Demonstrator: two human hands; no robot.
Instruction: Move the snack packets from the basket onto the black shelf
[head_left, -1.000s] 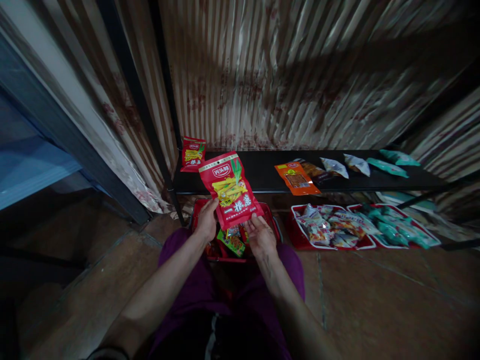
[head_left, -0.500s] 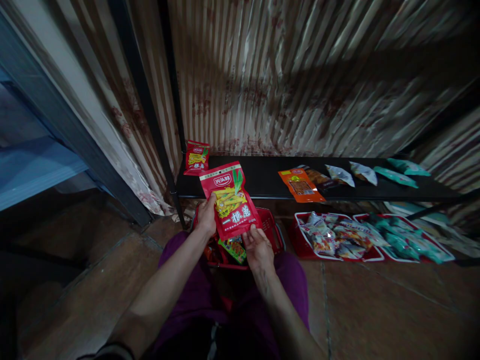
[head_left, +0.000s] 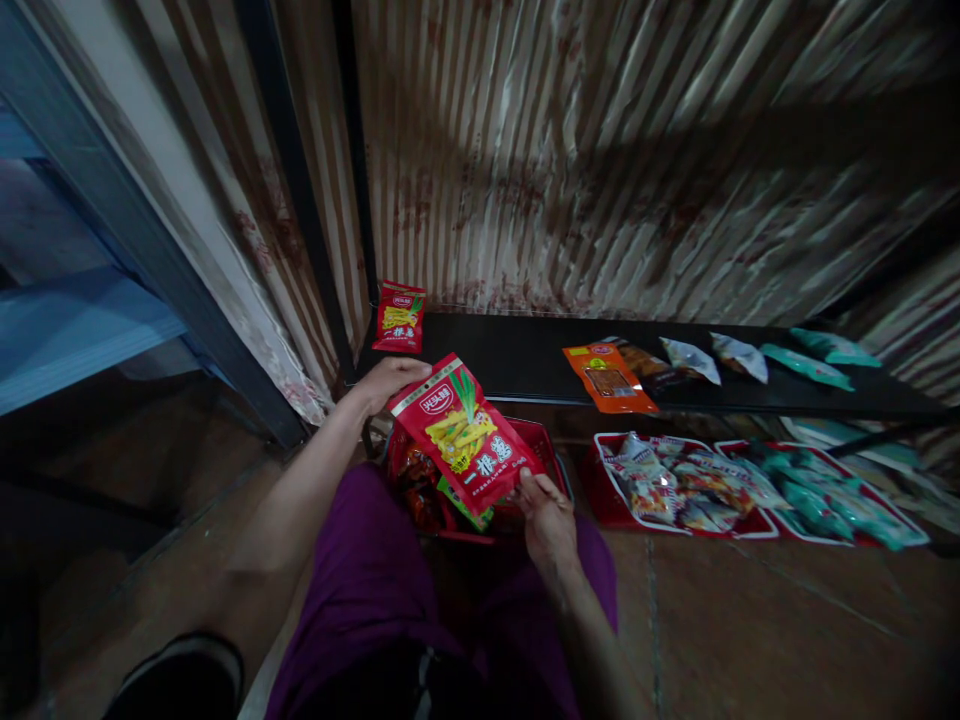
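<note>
A red snack bag [head_left: 469, 435] with yellow sticks and a green onion printed on it is tilted above a red basket [head_left: 559, 475]. My right hand [head_left: 547, 515] grips its lower right corner, thumb in front. My left hand [head_left: 386, 388] is closed at the bag's upper left edge, its fingers partly hidden by the bag. Inside the basket lie dark reddish packs [head_left: 421, 485] and a green pack [head_left: 461, 505], partly covered by the held bag. A matching red bag [head_left: 400, 317] leans at the left end of the black shelf [head_left: 487, 350], just beyond my left hand.
Along the shelf to the right lie an orange packet [head_left: 609, 378], a brown packet [head_left: 641, 365], white packets [head_left: 690, 360] and teal packets [head_left: 806, 367]. Below stand a basket of white packets [head_left: 675, 485] and one of teal packets [head_left: 832, 495]. A dark post [head_left: 307, 200] rises at left.
My left hand has slid from the held bag's left side up to its upper left edge. The bag has tilted, its lower end swinging right and down with my right hand.
</note>
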